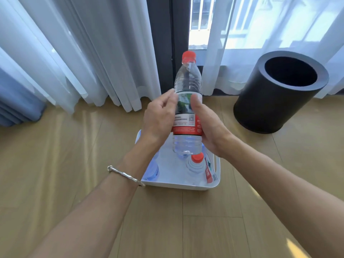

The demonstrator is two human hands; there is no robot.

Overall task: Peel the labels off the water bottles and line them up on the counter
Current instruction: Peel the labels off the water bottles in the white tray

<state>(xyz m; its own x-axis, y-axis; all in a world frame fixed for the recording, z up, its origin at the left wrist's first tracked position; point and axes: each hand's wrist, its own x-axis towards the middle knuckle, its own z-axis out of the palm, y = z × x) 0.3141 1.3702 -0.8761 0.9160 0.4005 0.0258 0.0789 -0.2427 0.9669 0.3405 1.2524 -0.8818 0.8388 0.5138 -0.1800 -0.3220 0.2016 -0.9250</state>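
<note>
A clear water bottle (188,81) with a red cap is held upright in mid-air above a white basket (178,184). Its red, white and green label (185,116) wraps the middle. My right hand (208,127) grips the bottle from the right, thumb lying across the label. My left hand (160,118) is at the label's left side, fingertips curled at its upper edge. In the basket stands another red-capped bottle (195,166) with its label, and a bottle with a blue label (152,170) lies at the left, partly hidden by my left forearm.
A black cylindrical bin (279,94) stands open on the wooden floor at the right. White sheer curtains (93,53) hang across the windows behind. A dark window frame post (167,34) rises behind the bottle. Wooden floor (55,164) spreads around the basket.
</note>
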